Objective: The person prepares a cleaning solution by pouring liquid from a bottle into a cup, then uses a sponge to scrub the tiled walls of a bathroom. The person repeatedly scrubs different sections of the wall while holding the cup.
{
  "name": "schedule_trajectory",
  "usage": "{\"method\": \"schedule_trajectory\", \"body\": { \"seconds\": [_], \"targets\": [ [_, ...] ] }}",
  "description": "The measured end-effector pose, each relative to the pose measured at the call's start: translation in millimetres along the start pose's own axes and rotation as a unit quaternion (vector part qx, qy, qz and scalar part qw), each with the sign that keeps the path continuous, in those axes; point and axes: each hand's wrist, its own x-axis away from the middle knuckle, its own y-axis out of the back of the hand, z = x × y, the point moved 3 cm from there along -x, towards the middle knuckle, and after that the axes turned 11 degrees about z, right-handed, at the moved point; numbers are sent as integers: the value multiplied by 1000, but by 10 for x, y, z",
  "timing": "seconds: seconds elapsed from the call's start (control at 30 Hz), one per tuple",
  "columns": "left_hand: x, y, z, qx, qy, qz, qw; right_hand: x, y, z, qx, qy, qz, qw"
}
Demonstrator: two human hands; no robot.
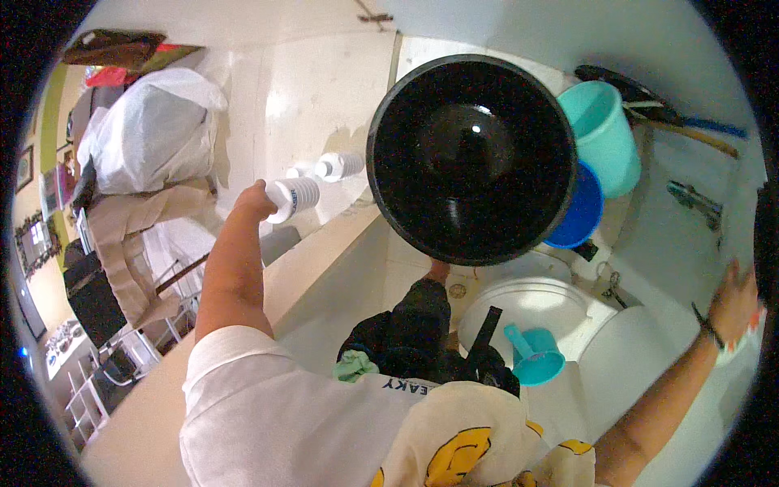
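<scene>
At the left, my left hand (258, 201) is closed around a white ribbed bottle (292, 200) lying on its side in view. A second white bottle (341, 165) is just beyond it by the pale ledge. My right hand (734, 304), with a dark band at the wrist, reaches out at the far right against the pale wall. Its fingers look stretched out, though the picture is dim and distorted there. Beside that hand is a small white and orange thing (751, 329), too unclear to name.
A large round black tub (471, 195) fills the middle. To its right are a teal bucket (604, 146) and a blue bucket (580, 207). A teal dipper (538, 357) lies on the white toilet (527, 304). A white plastic bag (154, 130) sits at the left, above a metal rack (122, 373).
</scene>
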Motion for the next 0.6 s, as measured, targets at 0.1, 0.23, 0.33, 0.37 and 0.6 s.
{"method": "schedule_trajectory", "body": {
  "seconds": [0.1,0.23,0.33,0.37,0.6],
  "targets": [
    [491,330,-223,2,-32,-71,997,38,281,190,-158,-57,-11,986],
    [1423,814,-447,-53,-78,-165,982,249,527,19,-387,40,-201,899],
    [2376,940,-652,-96,-118,-205,967,1022,941,26,-513,78,-202,831],
    [2694,896,-689,-110,-135,-222,959,1337,1017,94,-576,100,-162,795],
    [4886,334,-1341,-176,-339,-324,866,3339,561,576,-856,127,177,469]
  ]
}}
